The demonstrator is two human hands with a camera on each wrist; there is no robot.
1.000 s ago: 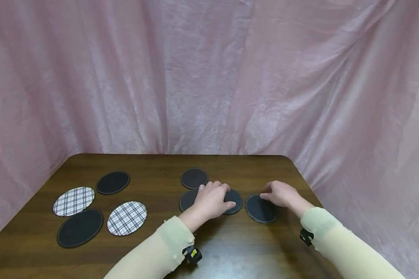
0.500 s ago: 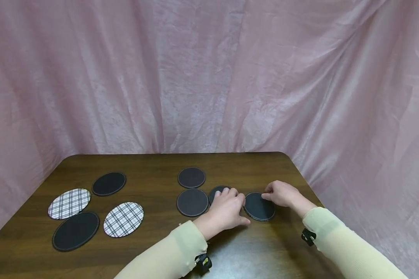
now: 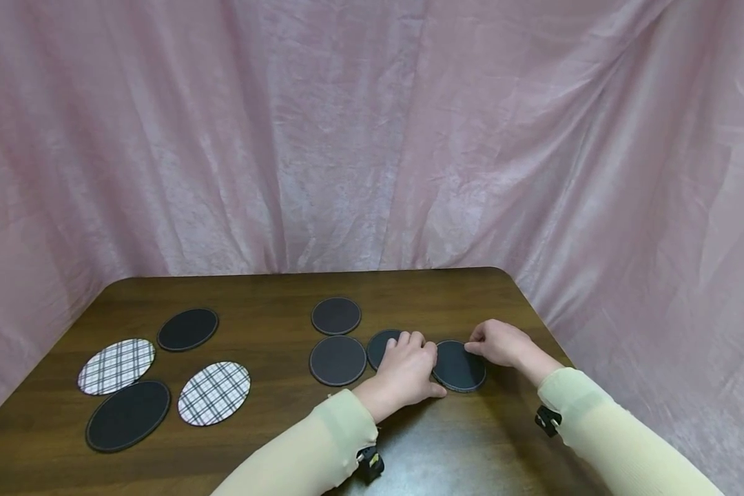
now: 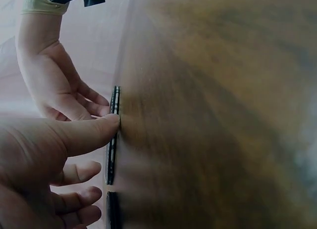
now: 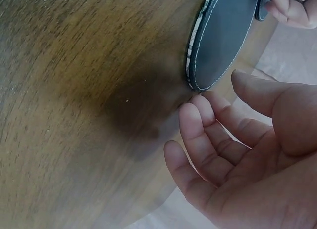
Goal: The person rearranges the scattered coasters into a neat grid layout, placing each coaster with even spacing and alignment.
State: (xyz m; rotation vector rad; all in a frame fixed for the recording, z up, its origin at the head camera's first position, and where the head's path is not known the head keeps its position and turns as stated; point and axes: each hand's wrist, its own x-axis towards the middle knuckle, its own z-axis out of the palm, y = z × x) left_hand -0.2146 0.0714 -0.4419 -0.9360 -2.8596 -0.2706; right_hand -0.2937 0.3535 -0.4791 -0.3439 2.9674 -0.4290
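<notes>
In the head view a small stack of round black coasters (image 3: 460,368) lies flat on the table between my two hands. Light stitching runs round its top, and the right wrist view shows a plaid layer (image 5: 190,53) along its edge. From the left, my left hand (image 3: 405,372) reaches to the stack; its thumb (image 4: 96,132) touches the rim, the other fingers spread. My right hand (image 3: 502,344) is at the far right rim, fingertips right at the edge and thumb over the top. Another black coaster (image 3: 378,346) sits partly hidden behind my left hand.
Two black coasters, one far (image 3: 336,315) and one nearer (image 3: 338,360), lie left of my left hand. Farther left are two plaid discs (image 3: 214,393) and two black discs, one far (image 3: 189,329) and one near (image 3: 128,416). A pink curtain (image 3: 347,138) hangs behind the table.
My left hand has moved right, off the middle coasters to the left rim of the stack. My right hand stays at the stack. The head view has shifted slightly.
</notes>
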